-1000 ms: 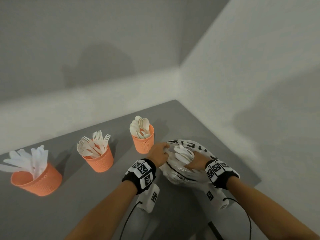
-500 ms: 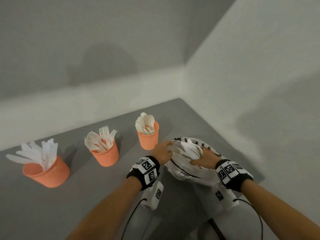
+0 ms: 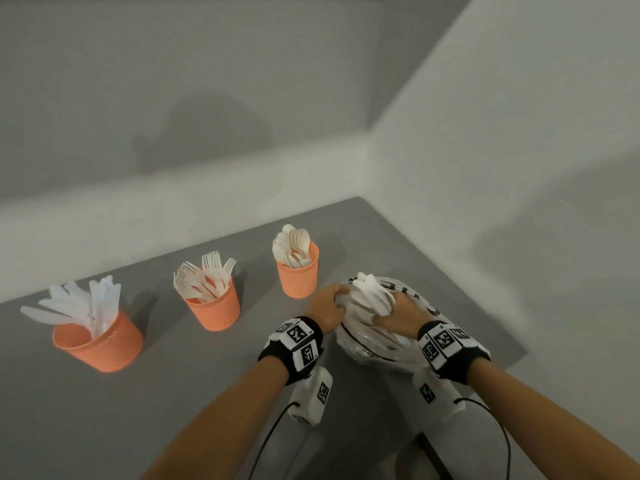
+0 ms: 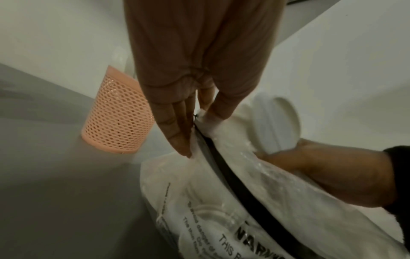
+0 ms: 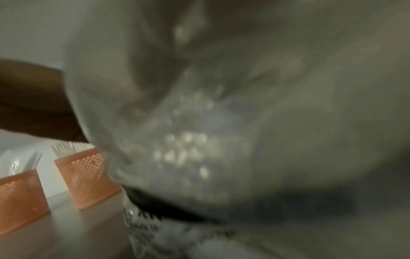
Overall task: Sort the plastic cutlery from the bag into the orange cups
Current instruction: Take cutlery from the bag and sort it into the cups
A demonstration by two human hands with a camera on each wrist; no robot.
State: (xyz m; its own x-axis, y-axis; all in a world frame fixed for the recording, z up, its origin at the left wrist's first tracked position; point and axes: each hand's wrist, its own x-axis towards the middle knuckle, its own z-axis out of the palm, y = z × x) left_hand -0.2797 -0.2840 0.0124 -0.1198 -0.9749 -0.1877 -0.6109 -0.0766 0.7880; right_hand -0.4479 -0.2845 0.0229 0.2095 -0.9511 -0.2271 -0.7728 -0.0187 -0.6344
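Both wrists carry black bands with white marker blocks. Right hand grips a bundle of white spoons sticking out of the bag, fingers curled round the handles; bowls show clearly in left wrist view. Right wrist view is just blurred plastic up close. Left hand pinches the bag's rim between thumb and fingers. Bag lies on the grey table, near its right edge. Just beyond the left hand: spoon cup. Further left, fork cup, then knife cup, tilted. Walls meet in a corner behind.
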